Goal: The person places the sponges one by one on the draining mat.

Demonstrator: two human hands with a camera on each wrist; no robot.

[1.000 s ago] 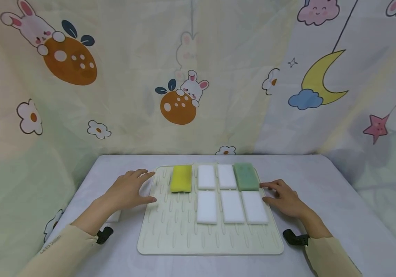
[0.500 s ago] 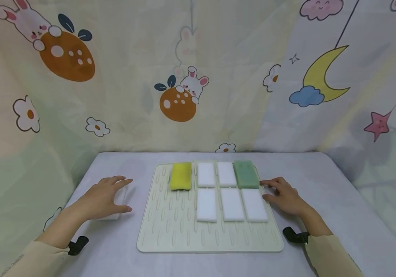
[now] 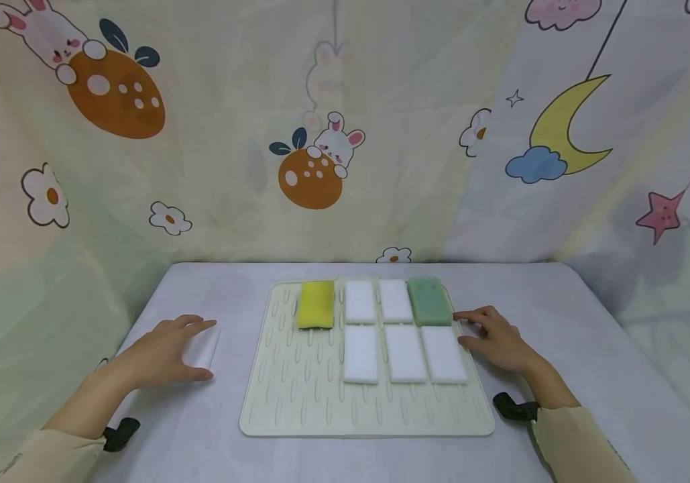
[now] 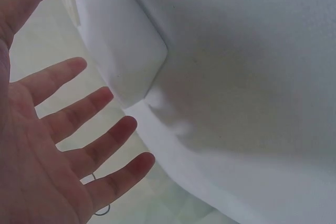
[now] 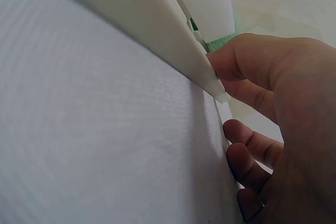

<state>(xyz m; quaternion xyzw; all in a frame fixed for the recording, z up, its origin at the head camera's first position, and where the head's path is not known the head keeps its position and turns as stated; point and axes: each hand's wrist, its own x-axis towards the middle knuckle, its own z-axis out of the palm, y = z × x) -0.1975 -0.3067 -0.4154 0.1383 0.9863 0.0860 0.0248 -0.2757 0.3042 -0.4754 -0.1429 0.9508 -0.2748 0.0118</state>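
My left hand (image 3: 160, 355), fingers spread, is over a white block (image 3: 202, 345) at the table's left; the hand hides most of it. In the left wrist view the block (image 4: 123, 40) shows a rounded corner beyond the fingertips. My right hand (image 3: 495, 339) touches the right edge of a cream ridged mat (image 3: 287, 409) with thumb and index finger, beside a green sponge (image 3: 430, 302). On the mat, a yellow sponge (image 3: 316, 304) with a dark underside lies at the back left. Several white sponges (image 3: 360, 355) sit in two rows between it and the right edge.
A white cloth (image 3: 345, 463) covers the table. Behind it hangs a curtain (image 3: 218, 154) printed with rabbits, flowers and a moon. Black straps with camera mounts (image 3: 121, 435) are on both wrists, below beige sleeves.
My left hand has moved left, away from the mat's left edge, to the white block. My right hand stays at the mat's right edge. The head view has tilted slightly down.
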